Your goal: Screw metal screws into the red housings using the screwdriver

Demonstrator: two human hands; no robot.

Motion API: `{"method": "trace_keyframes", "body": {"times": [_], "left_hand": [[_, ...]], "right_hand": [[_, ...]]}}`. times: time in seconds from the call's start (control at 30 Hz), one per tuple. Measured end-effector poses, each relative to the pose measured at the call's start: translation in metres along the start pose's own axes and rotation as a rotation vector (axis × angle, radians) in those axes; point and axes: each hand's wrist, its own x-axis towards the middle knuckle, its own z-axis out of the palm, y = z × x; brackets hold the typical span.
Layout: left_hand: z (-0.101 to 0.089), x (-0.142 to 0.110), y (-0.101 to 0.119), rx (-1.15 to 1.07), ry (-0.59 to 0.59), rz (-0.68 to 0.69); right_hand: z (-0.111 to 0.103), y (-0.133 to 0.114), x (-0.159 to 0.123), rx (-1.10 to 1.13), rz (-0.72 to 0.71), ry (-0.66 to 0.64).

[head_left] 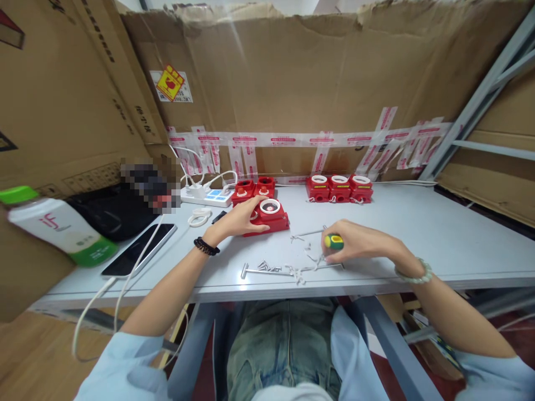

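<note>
Currently, the left hand [242, 218] clasps a red box [278, 224], right hand [355, 240] a yellow handle [334, 241].

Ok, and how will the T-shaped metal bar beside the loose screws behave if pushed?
The T-shaped bar is probably stiff, with its straight metal shaft. The crosspiece should hinder rolling. Being shiny, it may slide easily.

Stretching bare forearms [173, 284] forward from light-blue cloth sleeves [125, 373]. Holding the left hand [243, 218] palm-down, with thumb [261, 228] spread from fingers and dark round beads [206, 247] about the wrist. Curling the right hand [355, 240] inward in a bent-fingered grip, with pale-green round beads [427, 270] about the wrist.
</note>
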Motion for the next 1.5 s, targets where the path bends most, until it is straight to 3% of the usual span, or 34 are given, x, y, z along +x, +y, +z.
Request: {"method": "trace_keyframes", "body": {"times": [0.2, 0.5, 0.73, 0.87, 1.0, 1.17, 1.33, 1.5], "left_hand": [[0.0, 0.0, -0.001, 0.01, -0.016, -0.019], [0.001, 0.0, -0.002, 0.0, -0.017, -0.015], [0.001, 0.0, -0.003, -0.007, -0.017, -0.017], [0.001, 0.0, -0.001, -0.012, -0.027, -0.038], [0.001, 0.0, -0.001, -0.033, -0.01, -0.021], [0.002, 0.001, -0.002, -0.098, 0.017, -0.001], [0.0, 0.001, -0.007, -0.158, 0.069, -0.012], [-0.003, 0.003, -0.008, -0.34, 0.118, 0.008]], "right_hand": [[0.014, -0.003, -0.004, -0.001, -0.03, -0.021], [0.008, 0.006, -0.003, 0.079, -0.006, -0.059], [0.011, 0.003, -0.001, 0.023, -0.019, -0.036], [0.009, 0.002, -0.003, -0.019, -0.029, 0.022], [-0.003, -0.002, -0.004, 0.062, -0.054, 0.208], [-0.024, -0.01, 0.02, 0.23, -0.002, 0.498], [-0.028, -0.011, 0.06, 0.486, 0.107, 0.363], [-0.016, -0.004, 0.076, 0.692, 0.172, 0.357]]}}
